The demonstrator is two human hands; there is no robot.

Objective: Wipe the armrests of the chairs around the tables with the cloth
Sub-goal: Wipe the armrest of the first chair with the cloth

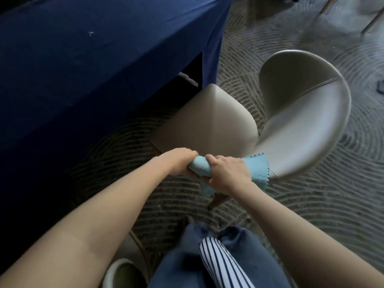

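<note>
A beige padded chair stands in front of me, its curved backrest and armrest band sweeping round to the right. A light blue cloth is bunched over the near end of that band. My left hand grips the cloth's left part, and my right hand grips it right beside the left. Both hands press the cloth onto the chair's near edge, which is hidden beneath them.
A table under a dark blue tablecloth fills the upper left, close to the chair's seat. Patterned carpet covers the floor. Legs of another chair show at the top right. A white shoe and my legs are below.
</note>
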